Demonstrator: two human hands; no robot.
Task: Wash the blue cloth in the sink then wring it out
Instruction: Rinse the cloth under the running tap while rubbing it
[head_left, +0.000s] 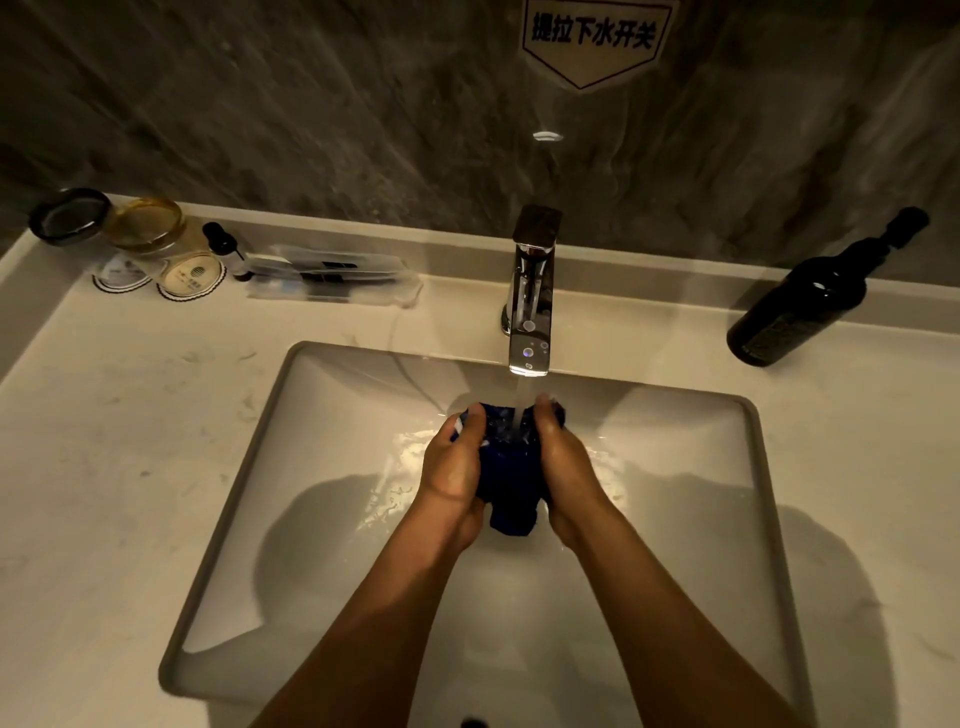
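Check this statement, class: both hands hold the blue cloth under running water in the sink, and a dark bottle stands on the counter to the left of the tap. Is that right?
Not quite. The head view shows the dark bottle on the counter to the right of the tap, not the left. The rest holds: the left hand and right hand hold the blue cloth under running water in the sink.

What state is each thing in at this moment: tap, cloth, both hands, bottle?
tap: running
blue cloth: bunched, under the stream
left hand: grips the cloth
right hand: grips the cloth
dark bottle: upright on the counter, capped
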